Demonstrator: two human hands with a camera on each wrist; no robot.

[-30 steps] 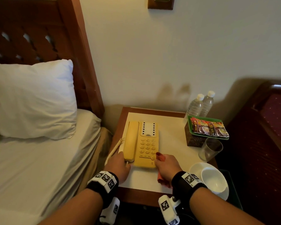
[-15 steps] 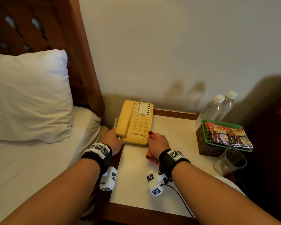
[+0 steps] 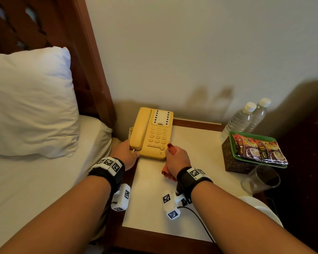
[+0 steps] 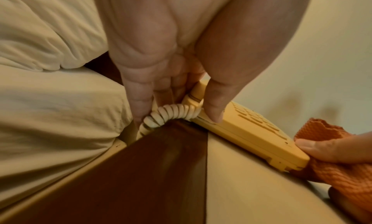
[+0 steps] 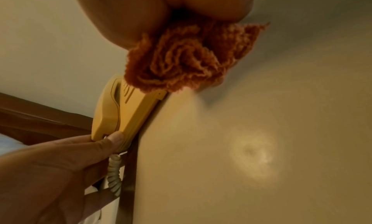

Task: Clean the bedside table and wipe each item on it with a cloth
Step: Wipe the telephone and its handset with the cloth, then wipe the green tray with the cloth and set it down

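A yellow telephone (image 3: pixel 155 133) sits at the back left of the bedside table (image 3: pixel 195 162), its far end close to the wall. My left hand (image 3: pixel 126 154) grips its near left corner, thumb on top by the handset, fingers down the side near the coiled cord (image 4: pixel 171 114). My right hand (image 3: pixel 176 158) holds a bunched orange cloth (image 3: pixel 172 148) against the phone's near right corner. In the left wrist view the phone (image 4: pixel 247 132) lies flat on the table with the cloth (image 4: pixel 332 175) at its corner. The right wrist view shows the cloth (image 5: pixel 181 60) over the phone (image 5: pixel 124 112).
Two water bottles (image 3: pixel 246 118) stand at the back right, beside a dark box with a green tray of sachets (image 3: pixel 255 149). A glass (image 3: pixel 262 180) and a white cup (image 3: pixel 261 208) sit at the right edge. The bed and pillow (image 3: pixel 26 99) adjoin the table's left side.
The telephone has gone from the table's front middle to its back left corner, both hands moving with it. The right hand still holds the cloth.
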